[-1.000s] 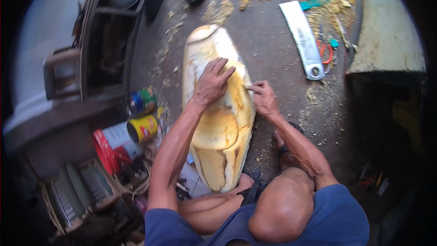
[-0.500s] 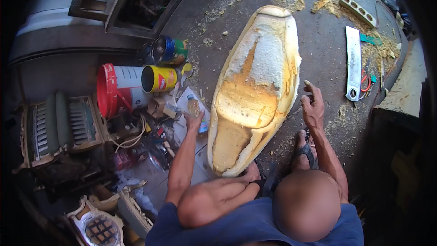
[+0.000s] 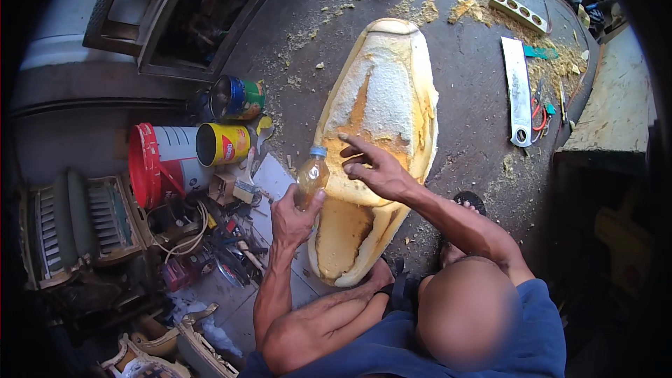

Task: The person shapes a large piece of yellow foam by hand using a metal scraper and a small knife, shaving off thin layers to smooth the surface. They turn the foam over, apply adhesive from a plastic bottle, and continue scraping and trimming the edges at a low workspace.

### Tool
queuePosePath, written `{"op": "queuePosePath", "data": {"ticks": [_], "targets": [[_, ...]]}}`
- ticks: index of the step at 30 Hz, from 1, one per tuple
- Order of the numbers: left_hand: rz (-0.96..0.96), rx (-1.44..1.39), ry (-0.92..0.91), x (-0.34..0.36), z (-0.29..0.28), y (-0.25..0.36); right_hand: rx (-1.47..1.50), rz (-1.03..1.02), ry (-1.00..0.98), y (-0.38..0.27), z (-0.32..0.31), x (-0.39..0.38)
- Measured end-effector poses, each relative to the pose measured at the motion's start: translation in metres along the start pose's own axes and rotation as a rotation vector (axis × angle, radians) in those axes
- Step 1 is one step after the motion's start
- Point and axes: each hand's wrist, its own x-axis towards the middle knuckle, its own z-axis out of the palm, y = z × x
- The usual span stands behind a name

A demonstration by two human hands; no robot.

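The left hand (image 3: pixel 294 215) is closed around the lower part of a clear plastic bottle with a blue cap and amber contents (image 3: pixel 313 173), held upright by the left edge of a long yellow-and-white foam seat pad (image 3: pixel 383 91) on the dark floor (image 3: pixel 469 63). The right hand (image 3: pixel 378 171), empty, fingers loosely spread, is over the pad's middle, near the cap. Left of the pad, a yellow cylindrical can (image 3: pixel 241 141) bears a red printed label.

foam pad (image 3: pixel 385 108): matt, pretty rough
bottle (image 3: pixel 313 176), pad's left edge: clear, glossy plastic
bar (image 3: pixel 516 87), right of pad: smooth, shiny, metal-looking
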Motion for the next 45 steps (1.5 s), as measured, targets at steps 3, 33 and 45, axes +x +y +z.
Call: {"op": "queuePosePath", "data": {"ticks": [3,33,45], "targets": [[0.031,-0.003,-0.025,-0.011,0.0,0.002,0.113,0.04,-0.027,0.001,0.013,-0.004],[-0.244,0.124,0.264,-0.026,0.025,-0.099,-1.217,-0.254,0.142,0.056,-0.036,-0.083],[-0.766,0.404,0.26,0.007,0.034,-0.262,-0.409,0.045,0.07,0.017,-0.066,-0.083]]}}
